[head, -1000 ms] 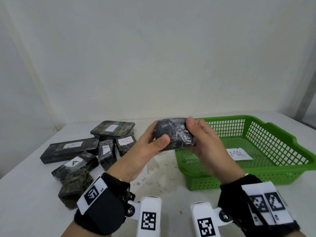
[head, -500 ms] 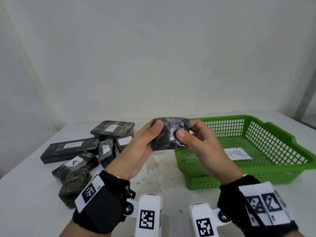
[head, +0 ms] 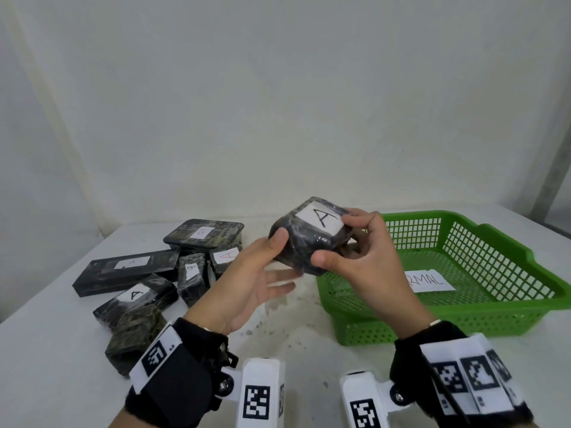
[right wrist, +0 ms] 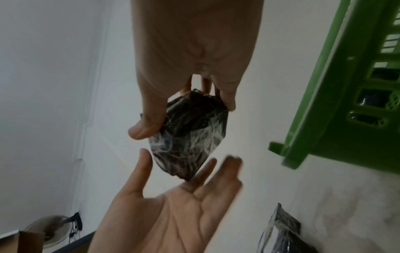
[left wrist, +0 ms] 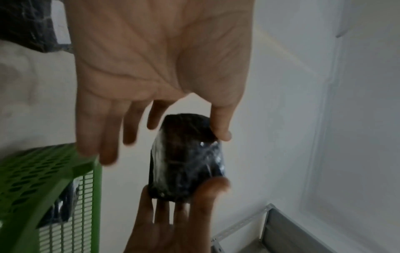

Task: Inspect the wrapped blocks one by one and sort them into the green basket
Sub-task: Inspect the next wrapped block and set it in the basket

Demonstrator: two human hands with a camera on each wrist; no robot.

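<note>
A dark film-wrapped block (head: pixel 306 242) is held in the air above the table, by the left front corner of the green basket (head: pixel 411 215). Its white label marked "A" faces up towards me. My right hand (head: pixel 335 239) pinches it between thumb and fingers. My left hand (head: pixel 278 261) has its thumb against the block's left side, its fingers straight and spread below. The left wrist view shows the block (left wrist: pixel 186 159) with the basket (left wrist: pixel 54 171) beside it. In the right wrist view the block (right wrist: pixel 190 135) hangs above my left palm.
Several wrapped blocks (head: pixel 139 291) with letter labels lie in a pile on the white table at the left. A paper label (head: pixel 429 281) lies on the basket floor. Something dark and wrapped shows through the basket wall (right wrist: pixel 337 85). A white wall stands behind.
The block has been turned so its "A" label now faces up. My left fingers have come off it and straightened; only the thumb still touches.
</note>
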